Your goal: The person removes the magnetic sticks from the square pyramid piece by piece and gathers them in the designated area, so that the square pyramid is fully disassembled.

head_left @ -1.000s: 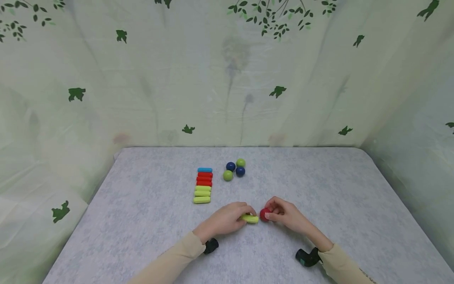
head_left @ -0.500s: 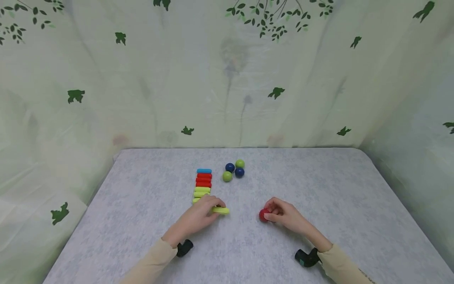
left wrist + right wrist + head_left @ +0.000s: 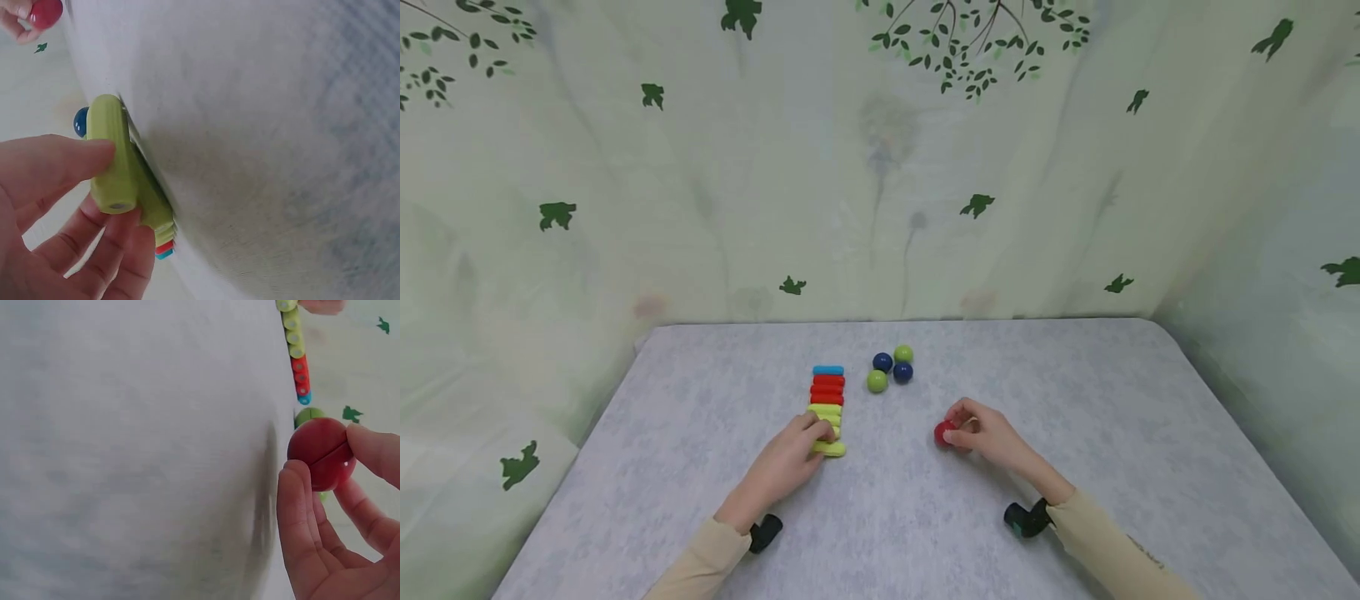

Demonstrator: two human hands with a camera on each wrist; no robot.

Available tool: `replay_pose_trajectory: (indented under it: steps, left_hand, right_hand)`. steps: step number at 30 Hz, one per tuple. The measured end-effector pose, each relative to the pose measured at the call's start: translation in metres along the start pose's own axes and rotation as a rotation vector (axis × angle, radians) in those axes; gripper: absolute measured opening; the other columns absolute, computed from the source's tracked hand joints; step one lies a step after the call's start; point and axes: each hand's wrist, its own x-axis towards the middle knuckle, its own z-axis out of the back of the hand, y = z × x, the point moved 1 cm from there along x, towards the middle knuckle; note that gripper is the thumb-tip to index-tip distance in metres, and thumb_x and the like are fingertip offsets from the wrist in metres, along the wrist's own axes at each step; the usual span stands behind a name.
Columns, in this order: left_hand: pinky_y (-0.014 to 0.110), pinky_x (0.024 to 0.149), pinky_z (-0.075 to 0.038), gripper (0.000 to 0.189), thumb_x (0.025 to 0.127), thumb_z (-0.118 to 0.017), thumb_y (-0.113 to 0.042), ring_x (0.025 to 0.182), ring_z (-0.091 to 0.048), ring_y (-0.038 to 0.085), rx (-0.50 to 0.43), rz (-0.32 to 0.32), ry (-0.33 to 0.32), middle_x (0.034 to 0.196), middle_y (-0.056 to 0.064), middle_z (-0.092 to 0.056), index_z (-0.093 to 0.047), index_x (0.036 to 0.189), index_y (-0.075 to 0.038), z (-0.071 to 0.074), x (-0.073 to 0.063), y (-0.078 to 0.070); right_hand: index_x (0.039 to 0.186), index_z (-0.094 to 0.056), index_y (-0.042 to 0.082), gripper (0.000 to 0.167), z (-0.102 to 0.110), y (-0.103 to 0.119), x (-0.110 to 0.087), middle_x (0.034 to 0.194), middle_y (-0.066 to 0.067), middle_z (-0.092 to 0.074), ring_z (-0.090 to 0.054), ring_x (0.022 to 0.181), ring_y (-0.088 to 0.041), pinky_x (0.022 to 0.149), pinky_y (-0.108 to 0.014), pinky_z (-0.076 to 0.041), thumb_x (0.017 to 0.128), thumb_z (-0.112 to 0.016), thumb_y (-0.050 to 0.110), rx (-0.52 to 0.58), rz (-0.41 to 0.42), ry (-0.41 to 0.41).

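Observation:
My left hand [image 3: 786,462] pinches a yellow-green stick [image 3: 111,169] between thumb and fingers, at the near end of a column of similar sticks. That column runs away from me: yellow-green sticks [image 3: 825,409], then red sticks [image 3: 827,390], then one blue stick [image 3: 828,371] at the far end. Over to the right, my right hand [image 3: 992,433] holds a red ball [image 3: 322,453] by its fingertips, with a seam line showing across it. In the head view part of the held stick is covered by the left fingers.
Beyond the hands, two dark blue balls [image 3: 903,372] and two green balls [image 3: 877,382] sit clustered right of the column. The grey table [image 3: 1037,367] ends at a leaf-patterned cloth [image 3: 820,167] behind it.
The left hand has carried the yellow-green stick leftward, from beside the red ball to the near end of the column. The right hand keeps its hold on the red ball.

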Motion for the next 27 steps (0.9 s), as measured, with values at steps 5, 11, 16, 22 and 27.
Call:
replay_pose_trajectory:
  steps: [5,11,16,22,27]
  left_hand:
    - [0.03,0.069,-0.045,0.025,0.077,-0.072,0.007,0.079,-0.043,0.015,0.056,0.019,-0.003,0.083,-0.005,-0.046,-0.06,0.088,-0.012,0.0,0.002,0.004]
    - [0.031,0.067,-0.044,0.025,0.078,-0.072,0.006,0.078,-0.043,0.014,0.043,0.055,0.007,0.085,-0.003,-0.045,-0.058,0.089,-0.012,0.0,0.004,0.007]
    - [0.032,0.069,-0.045,0.023,0.08,-0.069,0.003,0.083,-0.043,0.016,-0.017,0.106,0.001,0.089,-0.001,-0.046,-0.058,0.096,-0.009,0.003,0.006,0.007]
    - [0.035,0.073,-0.045,0.025,0.085,-0.068,-0.006,0.092,-0.044,0.02,-0.093,0.126,-0.053,0.102,0.005,-0.05,-0.058,0.109,-0.006,0.007,0.005,0.006]
    - [0.043,0.083,-0.044,0.038,0.085,-0.07,-0.01,0.103,-0.045,0.029,-0.054,0.096,-0.13,0.118,0.012,-0.05,-0.056,0.119,-0.003,0.009,0.005,0.008]
  right_hand:
    - [0.105,-0.057,0.005,0.021,0.0,0.009,0.031,0.096,-0.009,-0.06,-0.06,0.073,-0.018,0.062,-0.032,-0.053,0.088,-0.068,0.01,-0.049,-0.068,-0.066]
    - [0.106,-0.056,0.005,0.021,-0.001,0.011,0.064,0.1,-0.011,-0.061,-0.06,0.073,-0.018,0.063,-0.03,-0.053,0.088,-0.068,0.008,-0.102,-0.13,-0.14]
    - [0.108,-0.055,0.005,0.022,-0.001,0.011,0.08,0.104,-0.012,-0.061,-0.06,0.074,-0.018,0.062,-0.029,-0.051,0.089,-0.067,0.01,-0.132,-0.158,-0.168]
    - [0.112,-0.056,0.004,0.024,0.0,0.011,0.082,0.111,-0.015,-0.062,-0.061,0.078,-0.02,0.063,-0.029,-0.05,0.089,-0.064,0.006,-0.161,-0.131,-0.188]
    - [0.116,-0.057,0.003,0.029,0.0,0.015,0.074,0.117,-0.018,-0.06,-0.062,0.087,-0.026,0.072,-0.035,-0.052,0.088,-0.064,0.003,-0.164,-0.074,-0.196]
